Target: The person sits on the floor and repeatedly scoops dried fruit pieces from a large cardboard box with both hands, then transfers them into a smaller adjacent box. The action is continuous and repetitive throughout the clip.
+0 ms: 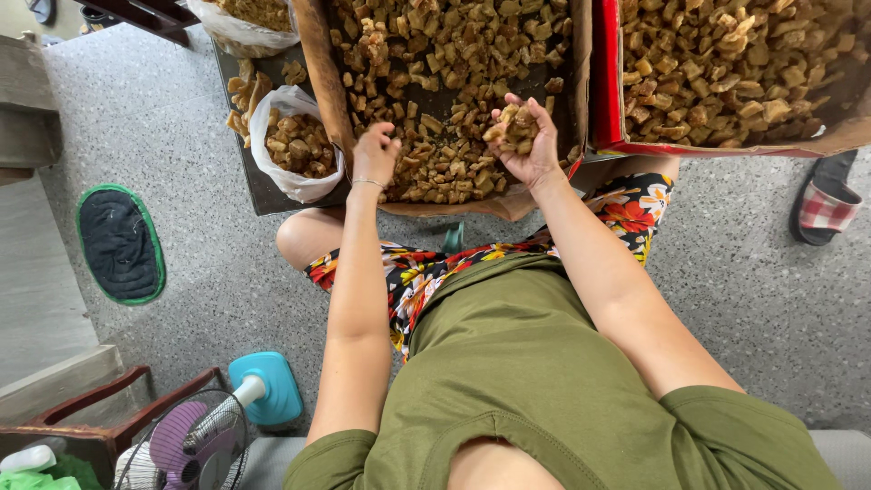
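the right hand [524, 141] cups a heap of brown fried pieces [511, 124] over the cardboard tray [319, 82]; the left hand [374, 152] pinches pieces. sorting appears midway; the next move calls for a steady carry.

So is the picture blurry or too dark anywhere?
Head view: soft, even daylight, no glare. The right hand cupping snack pieces and the left hand look sharp. Only faint shadows under the cardboard tray; the edges bend slightly, near the fan.
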